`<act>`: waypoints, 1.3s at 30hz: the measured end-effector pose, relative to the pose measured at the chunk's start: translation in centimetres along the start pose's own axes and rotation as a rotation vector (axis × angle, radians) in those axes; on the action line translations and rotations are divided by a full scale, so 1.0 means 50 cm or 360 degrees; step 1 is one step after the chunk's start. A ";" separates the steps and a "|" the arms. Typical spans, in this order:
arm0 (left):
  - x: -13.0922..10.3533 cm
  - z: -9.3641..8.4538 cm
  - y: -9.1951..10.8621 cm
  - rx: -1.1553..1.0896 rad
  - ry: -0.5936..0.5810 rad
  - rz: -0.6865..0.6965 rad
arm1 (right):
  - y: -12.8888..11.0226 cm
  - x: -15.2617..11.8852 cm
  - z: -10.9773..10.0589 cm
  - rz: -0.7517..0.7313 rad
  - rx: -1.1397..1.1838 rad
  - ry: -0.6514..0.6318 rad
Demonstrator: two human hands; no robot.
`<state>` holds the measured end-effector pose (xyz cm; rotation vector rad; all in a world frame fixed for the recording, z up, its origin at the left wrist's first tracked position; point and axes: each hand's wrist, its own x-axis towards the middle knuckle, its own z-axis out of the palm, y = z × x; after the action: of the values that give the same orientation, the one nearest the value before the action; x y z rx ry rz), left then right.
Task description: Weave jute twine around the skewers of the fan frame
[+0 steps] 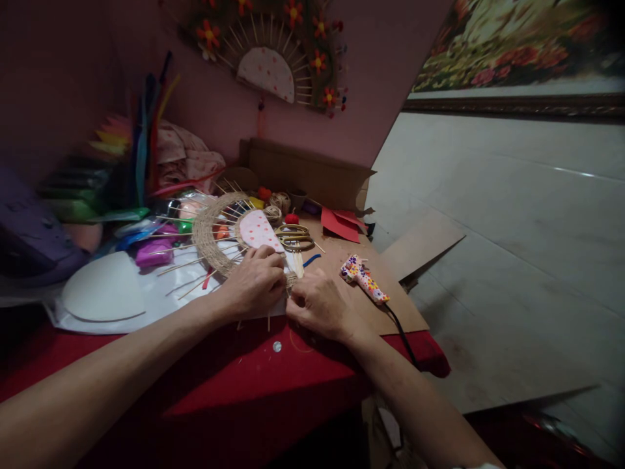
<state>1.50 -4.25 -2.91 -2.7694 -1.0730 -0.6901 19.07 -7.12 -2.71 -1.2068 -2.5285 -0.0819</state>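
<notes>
A half-round fan-shaped craft (208, 238) of thin wooden sticks lies on the table, with a band of twine around it. At its centre is a white half-circle of fabric with red dots (258, 229). Curled over the near end of the craft, my left hand (258, 281) grips it and hides part of the sticks. Close beside it, my right hand (319, 305) is closed in a pinch at the end of the twine band; what its fingertips hold is hidden. Gold-handled scissors (297, 242) lie just beyond my hands.
A flower-patterned glue gun (364, 279) with a black cord rests on cardboard (390, 318) at the right. Red paper (339, 225) and twine balls (279, 202) lie behind. At left are a white half-round piece (103, 290) and colourful packets (155, 253). A finished-looking fan (266, 71) hangs on the wall.
</notes>
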 end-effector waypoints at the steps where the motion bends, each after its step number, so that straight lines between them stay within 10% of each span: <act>1: 0.000 0.000 0.000 -0.0004 -0.0008 -0.0001 | 0.000 0.000 0.000 -0.0001 -0.0003 0.0003; 39: -0.004 0.002 0.002 0.0082 0.0126 0.0097 | 0.006 -0.002 0.007 -0.0047 -0.0020 0.0108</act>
<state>1.47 -4.45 -3.06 -2.6945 -0.9735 -0.7466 19.28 -6.93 -3.13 -1.1517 -2.4909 -0.1433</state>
